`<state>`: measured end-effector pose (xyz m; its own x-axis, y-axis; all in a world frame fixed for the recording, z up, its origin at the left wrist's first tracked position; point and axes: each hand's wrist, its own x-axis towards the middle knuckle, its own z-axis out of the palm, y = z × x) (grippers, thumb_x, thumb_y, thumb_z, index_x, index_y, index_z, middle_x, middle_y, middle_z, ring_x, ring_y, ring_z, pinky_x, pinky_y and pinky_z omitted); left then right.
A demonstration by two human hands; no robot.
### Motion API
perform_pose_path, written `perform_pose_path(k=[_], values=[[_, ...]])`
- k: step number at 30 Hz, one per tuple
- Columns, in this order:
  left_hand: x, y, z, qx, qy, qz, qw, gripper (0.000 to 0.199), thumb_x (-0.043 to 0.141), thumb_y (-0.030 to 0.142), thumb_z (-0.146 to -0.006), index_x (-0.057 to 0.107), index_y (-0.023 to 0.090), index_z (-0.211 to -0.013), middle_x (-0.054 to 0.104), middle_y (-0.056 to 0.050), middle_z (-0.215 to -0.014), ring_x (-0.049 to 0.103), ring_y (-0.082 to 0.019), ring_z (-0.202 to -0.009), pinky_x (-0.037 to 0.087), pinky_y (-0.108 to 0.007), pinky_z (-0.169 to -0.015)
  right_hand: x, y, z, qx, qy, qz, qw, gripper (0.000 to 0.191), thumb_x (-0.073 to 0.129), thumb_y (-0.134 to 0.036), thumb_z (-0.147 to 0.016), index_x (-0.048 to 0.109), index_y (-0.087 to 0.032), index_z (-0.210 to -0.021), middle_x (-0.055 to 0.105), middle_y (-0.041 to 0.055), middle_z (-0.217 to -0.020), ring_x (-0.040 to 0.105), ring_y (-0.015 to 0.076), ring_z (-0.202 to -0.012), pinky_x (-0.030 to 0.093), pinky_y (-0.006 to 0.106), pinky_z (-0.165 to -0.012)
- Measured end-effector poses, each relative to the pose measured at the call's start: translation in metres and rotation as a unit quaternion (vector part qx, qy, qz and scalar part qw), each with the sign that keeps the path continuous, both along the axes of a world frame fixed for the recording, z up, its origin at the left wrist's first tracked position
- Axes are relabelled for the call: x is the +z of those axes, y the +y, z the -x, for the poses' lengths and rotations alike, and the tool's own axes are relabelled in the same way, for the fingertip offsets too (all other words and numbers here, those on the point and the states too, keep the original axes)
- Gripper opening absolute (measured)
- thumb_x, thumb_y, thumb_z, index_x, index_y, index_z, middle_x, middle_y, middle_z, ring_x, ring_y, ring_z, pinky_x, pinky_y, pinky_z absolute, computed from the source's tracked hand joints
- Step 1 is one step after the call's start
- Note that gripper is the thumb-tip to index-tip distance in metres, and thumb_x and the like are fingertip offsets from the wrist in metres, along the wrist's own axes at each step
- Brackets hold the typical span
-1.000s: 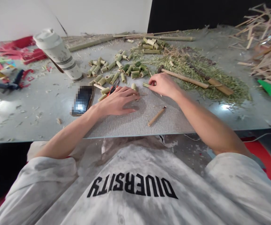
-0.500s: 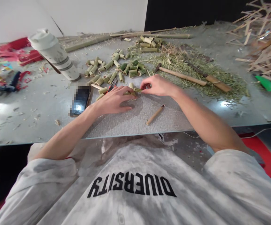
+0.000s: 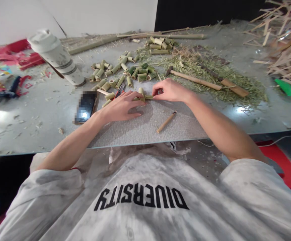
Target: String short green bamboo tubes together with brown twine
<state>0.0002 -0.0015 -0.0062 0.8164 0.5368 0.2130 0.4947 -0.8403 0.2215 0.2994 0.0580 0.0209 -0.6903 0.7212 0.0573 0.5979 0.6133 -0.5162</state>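
Observation:
My left hand lies low over the work mat with its fingers curved onto a short bamboo piece, which they partly hide. At its fingertips an upright bamboo tube meets that piece. From the right, my right hand pinches a thin bamboo stick between thumb and fingers. The stick's left end reaches the upright tube; whether it enters a hole I cannot tell. Red-handled pliers lie just beyond my left hand. A small wooden-handled gouge rests on the mat nearer to me.
Several cut bamboo tubes lie beyond my hands. A hammer and a wooden-handled blade sit on green shavings. To the left are a phone and a white cup. Wooden sticks pile up at right.
The thin stick in my right hand has tipped from slightly slanted to nearly level against the upright tube. My left hand has hardly moved.

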Motion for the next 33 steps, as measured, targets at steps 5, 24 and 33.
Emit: perform_pose_path(k=[5, 24, 33], values=[[0.003, 0.002, 0.002, -0.001, -0.002, -0.013, 1.000, 0.045, 0.063, 0.048, -0.110, 0.073, 0.028, -0.150, 0.066, -0.016, -0.157, 0.064, -0.036, -0.139, 0.050, -0.055, -0.118, 0.000, 0.001, -0.001, -0.003, -0.013, -0.014, 1.000, 0.014, 0.073, -0.037, -0.095, 0.082, -0.026, -0.092, 0.084, 0.0054, -0.101, 0.073, 0.0245, -0.093, 0.055, 0.042, -0.090], [-0.006, 0.031, 0.029, 0.167, -0.050, -0.031, 0.984, 0.038, 0.065, 0.046, -0.102, 0.080, 0.022, -0.128, 0.078, -0.017, -0.126, 0.072, -0.036, -0.120, 0.057, -0.054, -0.108, -0.003, 0.020, -0.020, -0.137, 0.020, -0.092, 0.986, 0.024, 0.070, -0.031, -0.102, 0.088, -0.025, -0.116, 0.083, 0.0132, -0.124, 0.077, 0.0338, -0.111, 0.059, 0.052, -0.107], [-0.007, 0.041, 0.044, 0.256, -0.108, -0.036, 0.960, 0.040, 0.051, 0.022, -0.096, 0.083, 0.024, -0.119, 0.083, -0.010, -0.119, 0.075, -0.029, -0.115, 0.060, -0.049, -0.109, -0.009, 0.027, -0.023, -0.188, 0.041, -0.093, 0.977, 0.020, 0.074, -0.037, -0.101, 0.086, -0.025, -0.111, 0.084, 0.0117, -0.117, 0.077, 0.0311, -0.105, 0.062, 0.050, -0.102]])
